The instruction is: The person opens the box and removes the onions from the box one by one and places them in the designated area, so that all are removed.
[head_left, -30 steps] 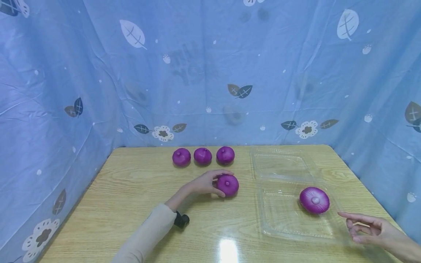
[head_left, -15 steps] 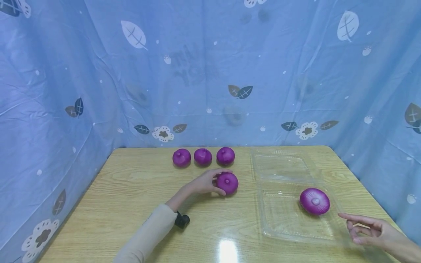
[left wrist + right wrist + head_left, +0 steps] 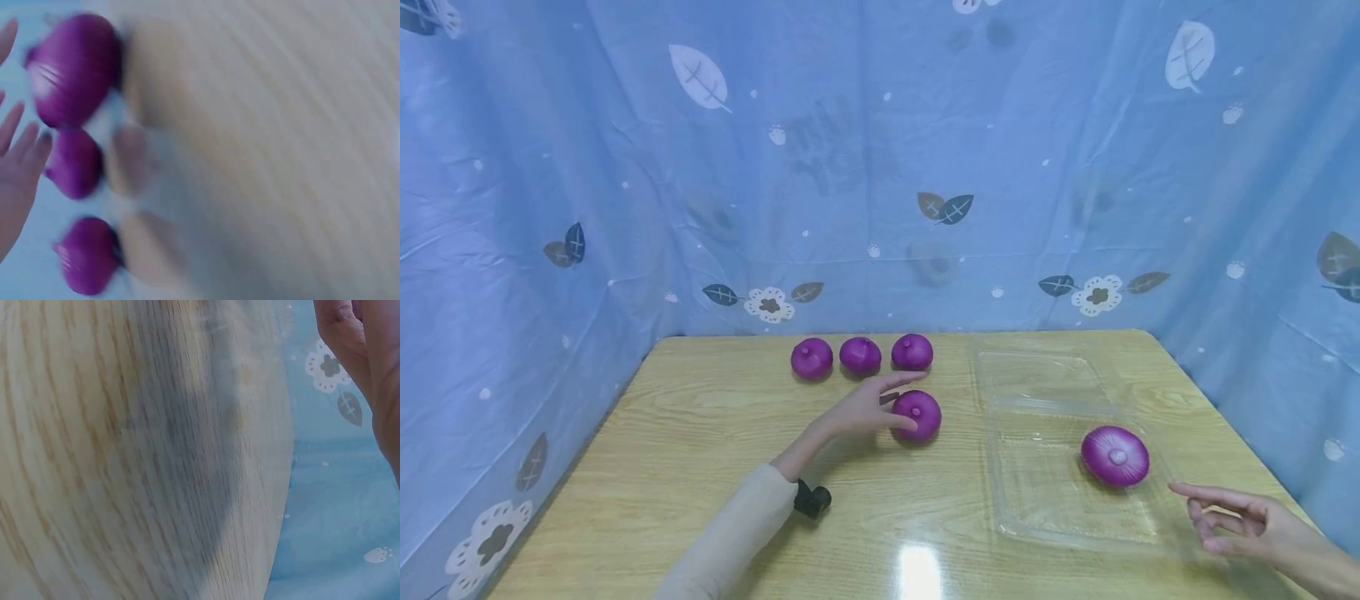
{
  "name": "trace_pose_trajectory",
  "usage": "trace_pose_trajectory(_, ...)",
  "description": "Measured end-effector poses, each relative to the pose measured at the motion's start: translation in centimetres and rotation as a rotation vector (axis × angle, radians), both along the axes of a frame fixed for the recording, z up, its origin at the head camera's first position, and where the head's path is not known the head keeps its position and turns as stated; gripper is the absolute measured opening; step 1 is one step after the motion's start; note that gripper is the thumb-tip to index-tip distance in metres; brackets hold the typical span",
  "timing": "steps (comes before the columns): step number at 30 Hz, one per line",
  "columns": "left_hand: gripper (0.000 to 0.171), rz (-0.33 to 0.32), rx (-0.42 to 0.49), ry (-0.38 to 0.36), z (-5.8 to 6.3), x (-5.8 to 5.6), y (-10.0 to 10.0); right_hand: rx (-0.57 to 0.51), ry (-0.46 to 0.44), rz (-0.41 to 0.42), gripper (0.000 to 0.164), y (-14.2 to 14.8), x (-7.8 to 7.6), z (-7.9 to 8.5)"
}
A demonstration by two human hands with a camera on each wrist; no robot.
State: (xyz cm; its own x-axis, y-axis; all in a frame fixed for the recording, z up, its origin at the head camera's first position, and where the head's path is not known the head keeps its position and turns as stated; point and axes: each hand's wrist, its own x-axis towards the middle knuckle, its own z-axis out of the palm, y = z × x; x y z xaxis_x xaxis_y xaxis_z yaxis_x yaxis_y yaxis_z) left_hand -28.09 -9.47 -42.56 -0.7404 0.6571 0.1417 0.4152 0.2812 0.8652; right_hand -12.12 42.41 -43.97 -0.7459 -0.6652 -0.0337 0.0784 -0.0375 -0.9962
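Note:
A purple onion (image 3: 929,412) rests on the wooden table in the middle of the head view. My left hand (image 3: 863,410) reaches over its left side with fingers spread; the thumb overlaps the onion, and the other fingers stand off behind it. Blurred purple onions (image 3: 78,69) lie beside the straight fingers in the left wrist view. Another onion (image 3: 1115,456), paler round its root end, lies in a clear plastic container (image 3: 1052,533). Close to the container's right edge is my right hand (image 3: 1247,527), index finger extended, the others loosely bent, holding nothing.
Three more purple onions (image 3: 861,357) form a row at the table's back edge. The container's clear lid (image 3: 1037,379) lies folded back behind it. A blue patterned curtain (image 3: 865,167) encloses the table's back and sides. A black wrist camera (image 3: 812,500) hangs below the left sleeve.
My left hand has loosened from the front onion, its fingers lifting away and spreading. That onion stays about where it was. The right hand has not visibly moved.

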Motion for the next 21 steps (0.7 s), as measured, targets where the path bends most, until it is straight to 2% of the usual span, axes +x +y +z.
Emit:
trace_pose_trajectory(4, 0.066, 0.091, 0.141, 0.062, 2.1, 0.2, 1.3, -0.021, -0.014, 0.029, 0.063, 0.0, -0.2, 0.3)
trace_pose_trajectory(6, 0.061, 0.112, 0.220, 0.049, 2.9, 0.5, 2.2, -0.015, -0.022, 0.026, 0.062, 0.0, -0.1, 0.4)
trace_pose_trajectory(9, 0.053, 0.116, 0.298, -0.008, 3.4, 1.2, 3.9, -0.025, -0.030, 0.030, 0.062, 0.1, 0.0, 0.3)
trace_pose_trajectory(15, 0.045, 0.074, 0.346, -0.127, 3.2, 3.6, 8.5, -0.034, -0.008, 0.037, 0.062, 0.2, 0.4, -0.1)
trace_pose_trajectory(21, 0.042, -0.023, 0.427, -0.253, 1.9, 5.0, 12.9, -0.038, -0.069, 0.033, 0.062, 0.3, 0.7, 0.0)
